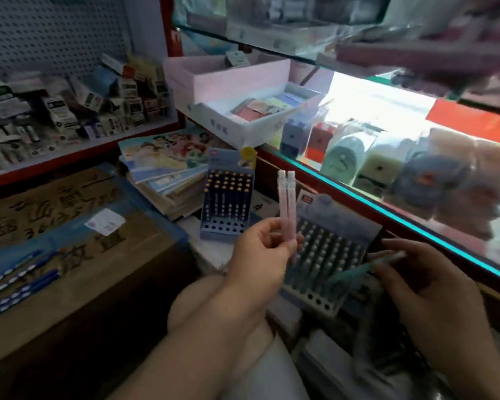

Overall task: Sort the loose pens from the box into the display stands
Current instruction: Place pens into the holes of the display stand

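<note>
My left hand [260,255] pinches two pink pens [287,206] and holds them upright, caps up, in the middle of the view. My right hand [422,287] grips a teal pen [361,268] that points left toward the near display stand [326,255]. That stand is grey-blue, holds several capped pens and has open holes along its front row. A second blue display stand [228,203] with dark blue pens stands farther back, also with open holes in front.
Several blue pens [20,281] lie on a cardboard carton [84,255] at the left. A pile of notebooks [162,168] sits behind the far stand. A glass counter [387,157] with plush toys runs along the right. My knee [214,313] is below my hands.
</note>
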A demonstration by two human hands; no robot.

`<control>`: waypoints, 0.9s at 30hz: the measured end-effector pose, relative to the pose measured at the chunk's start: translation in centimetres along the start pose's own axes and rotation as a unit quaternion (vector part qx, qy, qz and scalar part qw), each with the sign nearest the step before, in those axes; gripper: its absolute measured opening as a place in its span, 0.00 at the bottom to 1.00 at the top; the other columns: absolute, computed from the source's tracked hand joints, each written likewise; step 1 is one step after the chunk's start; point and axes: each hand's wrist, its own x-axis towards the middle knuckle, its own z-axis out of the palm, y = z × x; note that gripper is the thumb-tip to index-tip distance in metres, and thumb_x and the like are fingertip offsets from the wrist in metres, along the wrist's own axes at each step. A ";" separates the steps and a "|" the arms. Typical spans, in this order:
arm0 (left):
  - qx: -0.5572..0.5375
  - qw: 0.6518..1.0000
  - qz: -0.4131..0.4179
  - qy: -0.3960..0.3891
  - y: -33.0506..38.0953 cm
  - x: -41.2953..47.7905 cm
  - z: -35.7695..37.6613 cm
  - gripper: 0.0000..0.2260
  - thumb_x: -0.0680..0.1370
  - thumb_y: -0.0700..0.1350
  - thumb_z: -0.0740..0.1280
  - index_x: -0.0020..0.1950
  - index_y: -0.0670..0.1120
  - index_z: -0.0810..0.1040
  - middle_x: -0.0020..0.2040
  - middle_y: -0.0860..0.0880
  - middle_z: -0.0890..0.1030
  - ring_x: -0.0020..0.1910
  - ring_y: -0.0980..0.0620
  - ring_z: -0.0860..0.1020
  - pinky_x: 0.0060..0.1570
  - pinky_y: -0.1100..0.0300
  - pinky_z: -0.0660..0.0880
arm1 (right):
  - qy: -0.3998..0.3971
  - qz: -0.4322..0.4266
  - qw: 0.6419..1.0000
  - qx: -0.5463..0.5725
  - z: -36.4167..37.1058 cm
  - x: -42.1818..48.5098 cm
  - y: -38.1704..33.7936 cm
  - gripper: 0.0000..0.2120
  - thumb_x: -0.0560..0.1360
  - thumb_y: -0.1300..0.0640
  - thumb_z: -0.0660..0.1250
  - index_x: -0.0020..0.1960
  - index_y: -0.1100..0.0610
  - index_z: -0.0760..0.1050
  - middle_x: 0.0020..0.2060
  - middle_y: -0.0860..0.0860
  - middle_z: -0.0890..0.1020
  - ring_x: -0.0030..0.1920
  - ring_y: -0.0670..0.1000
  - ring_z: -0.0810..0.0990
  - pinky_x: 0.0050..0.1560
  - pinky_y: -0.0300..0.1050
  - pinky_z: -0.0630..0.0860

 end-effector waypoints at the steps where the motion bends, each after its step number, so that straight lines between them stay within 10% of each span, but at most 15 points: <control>1: -0.008 1.000 -0.008 0.007 -0.2 0.1 0.3 0.13 0.80 0.35 0.68 0.49 0.54 0.83 0.48 0.52 0.87 0.53 0.50 0.84 0.60 0.46 0.80 | -0.004 0.002 1.000 -0.019 0.1 -0.3 0.4 0.15 0.71 0.58 0.77 0.52 0.42 0.80 0.41 0.37 0.84 0.45 0.33 0.81 0.46 0.25 0.73; 14: 0.005 0.998 -0.047 0.028 -4.1 -0.9 2.3 0.13 0.80 0.35 0.67 0.52 0.53 0.83 0.47 0.56 0.86 0.47 0.60 0.83 0.42 0.69 0.77 | -0.113 0.006 0.989 -0.098 5.5 0.0 4.1 0.08 0.78 0.56 0.71 0.51 0.44 0.76 0.41 0.39 0.78 0.41 0.40 0.77 0.40 0.28 0.66; 27: -0.003 0.998 -0.047 0.038 -5.2 -0.9 2.0 0.13 0.79 0.34 0.68 0.51 0.53 0.83 0.45 0.54 0.87 0.48 0.57 0.85 0.47 0.62 0.78 | -0.107 0.015 0.989 -0.100 6.3 0.4 4.1 0.04 0.78 0.55 0.71 0.51 0.47 0.79 0.40 0.38 0.77 0.42 0.37 0.77 0.40 0.30 0.69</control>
